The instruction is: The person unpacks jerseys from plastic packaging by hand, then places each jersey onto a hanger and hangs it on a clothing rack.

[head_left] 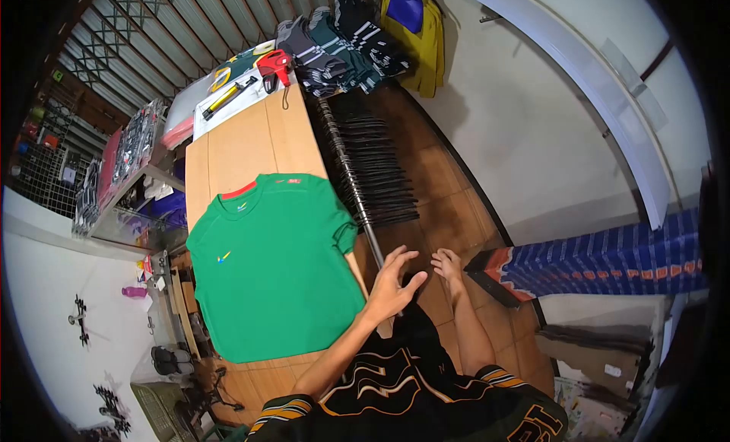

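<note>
A green T-shirt (277, 278) lies spread on the wooden table (251, 141), its collar toward the far end. My left hand (395, 284) is beyond the shirt's right edge, fingers apart and nothing held. It overlaps the near part of a metal rail (351, 176) in this view. To its right, my right hand (448, 265) is raised over the tiled floor with fingers loosely stretched and nothing in them. Many black hangers (380, 164) hang in a row from the rail, farther away than both hands.
A red tape dispenser (275, 62) and a yellow-and-black cutter (224, 100) lie at the table's far end, near folded dark garments (338, 46). A stack of blue packages (601, 259) stands to the right. Packed clothes (137, 141) sit on a glass case at left.
</note>
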Available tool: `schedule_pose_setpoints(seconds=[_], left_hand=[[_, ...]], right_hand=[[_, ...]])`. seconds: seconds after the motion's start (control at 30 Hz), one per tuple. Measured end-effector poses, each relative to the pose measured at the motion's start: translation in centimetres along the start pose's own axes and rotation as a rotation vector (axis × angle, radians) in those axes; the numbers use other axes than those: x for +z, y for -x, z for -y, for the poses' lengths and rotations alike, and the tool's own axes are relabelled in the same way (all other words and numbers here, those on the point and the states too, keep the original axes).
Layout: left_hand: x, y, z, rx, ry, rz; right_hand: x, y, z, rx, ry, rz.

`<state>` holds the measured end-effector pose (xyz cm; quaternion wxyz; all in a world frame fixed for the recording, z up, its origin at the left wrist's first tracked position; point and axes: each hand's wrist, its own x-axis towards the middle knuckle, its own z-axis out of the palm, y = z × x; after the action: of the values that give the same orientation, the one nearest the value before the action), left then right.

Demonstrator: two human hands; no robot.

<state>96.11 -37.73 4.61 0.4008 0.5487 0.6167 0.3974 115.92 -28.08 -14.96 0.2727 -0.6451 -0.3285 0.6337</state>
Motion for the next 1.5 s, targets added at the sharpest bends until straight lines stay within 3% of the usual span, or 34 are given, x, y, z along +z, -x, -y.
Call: schedule_pose_setpoints(seconds=[0.03,0.1,0.17,0.3,0.37,0.4,0.47,0.57,0.63,0.7,0.97,1.13,1.2,1.3,1.4,1.43,1.5], left_hand=[[1.6,-1.5,0.5,-0.011,-0.005,-0.010],[4.8,-4.4,1.8,-0.261,0.279,0.040],[7.4,-7.0,4.1,-0.313,0.276,0.010],[9.9,-12.4,9.1,-0.560,0.370,-0.181],[10.1,-14.4,12.0,-0.886,0.801,-0.388],[10.1,-15.2,13.8,-0.893,0.797,-0.404],[9.9,-16.1,17.4,-1.009,1.011,-0.667],[9.2,-16.7,20.1,-1.076,1.124,-0.812],[8.8,-16.8,20.7,-1.044,1.062,-0.776],[8.6,-17.1,19.1,-1.000,1.141,-0.888],[10.0,-15.3,26.8,-0.991,1.104,-0.906],[10.8,-14.5,25.8,-0.912,1.098,-0.902],[11.3,-13.9,25.1,-0.804,1.174,-0.745],[11.7,-12.5,19.0,-0.662,1.169,-0.751],[12.1,-9.4,14.1,-0.650,1.273,-0.499],[12.9,-8.4,12.7,-0.712,1.232,-0.498],[13.3,-5.0,10.4,-0.746,1.077,-0.302]], right_hand=[[-0.2,-2.2,-0.1,0.053,-0.039,-0.011],[-0.4,-5.8,-0.2,0.112,-0.080,0.029],[0.2,-8.5,0.4,0.182,-0.112,0.104],[2.5,-14.2,-0.7,0.320,-0.099,0.229],[3.7,-16.3,-2.0,0.359,-0.161,0.289],[4.6,-16.8,-2.0,0.410,-0.213,0.282],[5.9,-17.5,-2.2,0.509,-0.310,0.273],[7.2,-17.2,-1.4,0.542,-0.310,0.319],[7.7,-19.2,-3.5,0.529,-0.239,0.416],[8.1,-19.2,-3.3,0.561,-0.322,0.415],[7.3,-17.4,-0.7,0.570,-0.395,0.473],[6.4,-15.6,0.9,0.482,-0.452,0.474],[5.9,-14.5,1.6,0.384,-0.570,0.392],[3.2,-12.4,2.9,0.236,-0.608,0.511],[0.0,-9.5,4.0,0.040,-0.599,0.434],[-1.5,-8.9,3.9,-0.031,-0.578,0.428],[-4.6,-6.9,4.1,-0.084,-0.575,0.318]])
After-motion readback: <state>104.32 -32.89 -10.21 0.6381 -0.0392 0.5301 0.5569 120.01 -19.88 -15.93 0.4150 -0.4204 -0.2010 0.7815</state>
